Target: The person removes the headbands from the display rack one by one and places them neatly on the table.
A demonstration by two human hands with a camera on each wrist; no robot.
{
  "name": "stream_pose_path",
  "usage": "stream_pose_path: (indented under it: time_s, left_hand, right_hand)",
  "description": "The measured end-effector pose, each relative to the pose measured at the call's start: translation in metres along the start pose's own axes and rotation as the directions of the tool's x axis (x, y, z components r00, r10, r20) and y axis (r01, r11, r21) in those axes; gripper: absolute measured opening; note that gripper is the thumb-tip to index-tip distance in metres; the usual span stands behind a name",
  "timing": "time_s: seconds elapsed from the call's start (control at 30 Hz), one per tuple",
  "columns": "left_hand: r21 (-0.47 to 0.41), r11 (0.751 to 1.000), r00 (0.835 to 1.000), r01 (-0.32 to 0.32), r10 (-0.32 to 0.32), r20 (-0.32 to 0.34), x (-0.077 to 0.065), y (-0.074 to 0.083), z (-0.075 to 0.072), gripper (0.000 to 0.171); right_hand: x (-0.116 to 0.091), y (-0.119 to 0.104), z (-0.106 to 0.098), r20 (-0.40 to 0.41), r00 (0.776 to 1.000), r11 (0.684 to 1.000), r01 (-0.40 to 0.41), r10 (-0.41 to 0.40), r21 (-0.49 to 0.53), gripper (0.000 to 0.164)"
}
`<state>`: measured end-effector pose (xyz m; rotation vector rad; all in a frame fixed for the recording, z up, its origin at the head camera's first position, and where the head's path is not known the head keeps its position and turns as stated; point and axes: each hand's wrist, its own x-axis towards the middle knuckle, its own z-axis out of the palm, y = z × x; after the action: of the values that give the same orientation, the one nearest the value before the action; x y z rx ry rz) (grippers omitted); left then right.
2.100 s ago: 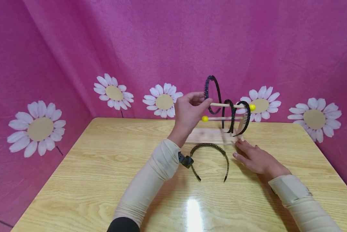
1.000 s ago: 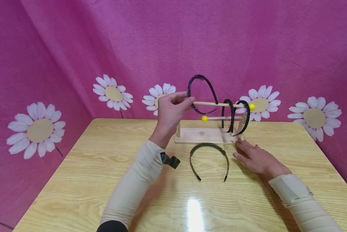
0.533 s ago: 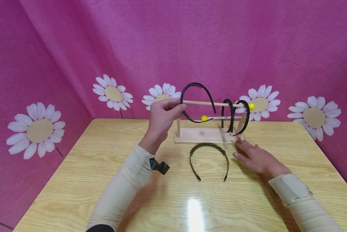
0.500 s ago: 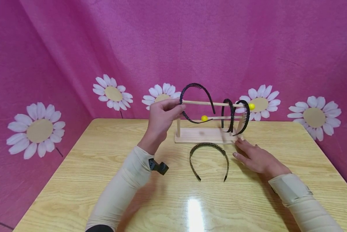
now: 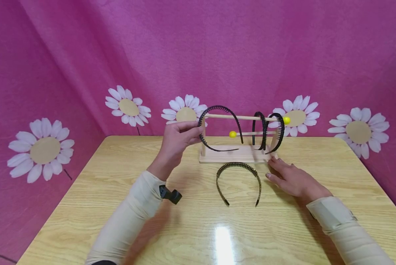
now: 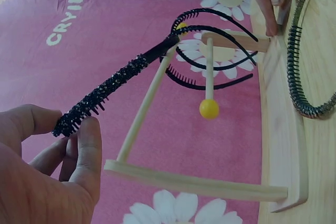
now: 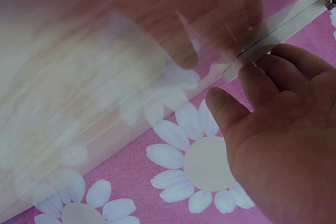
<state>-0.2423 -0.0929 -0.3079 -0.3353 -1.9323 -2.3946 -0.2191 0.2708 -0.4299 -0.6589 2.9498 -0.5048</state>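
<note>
Headband by the left end of the rack looks light, springy, hardly slippery; the left hand pinches its curve, probably the soundest hold. The right hand touches the rack, gripping nothing.

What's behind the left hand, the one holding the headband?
In the head view, a white flower on the pink curtain and some table show behind the left hand. The hand covers the flower's bottom, so that part can't be seen.

We log rack on surface, headbands at its right end, loose headband before it, curtain behind.
</note>
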Motion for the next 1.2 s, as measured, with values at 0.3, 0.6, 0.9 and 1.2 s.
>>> stream_pose_path:
  time_s: [0.3,0.6,0.9,1.2]
  left_hand:
    - [0.035,0.994,0.993,0.107,-0.109,0.055,-0.002,-0.003,-0.014,0.030]
    - [0.101,0.972,0.972,0.212,-0.221,0.080,-0.003,-0.008,-0.031,0.034]
    - [0.145,0.950,0.952,0.276,-0.291,0.095,-0.005,-0.014,-0.047,0.032]
    - [0.217,0.937,0.932,0.275,-0.315,0.179,-0.003,-0.024,-0.061,0.028]
  right_hand:
    - [0.000,0.000,0.000,0.001,1.000,1.000,0.008,-0.008,0.005,0.070]
    - [0.000,-0.001,0.001,0.005,1.000,1.000,0.001,-0.001,0.007,0.071]
    - [0.000,-0.001,0.001,0.004,1.000,1.000,0.005,-0.005,0.000,0.070]
    - [0.000,0.000,0.001,-0.002,1.000,1.000,0.001,-0.001,-0.005,0.071]
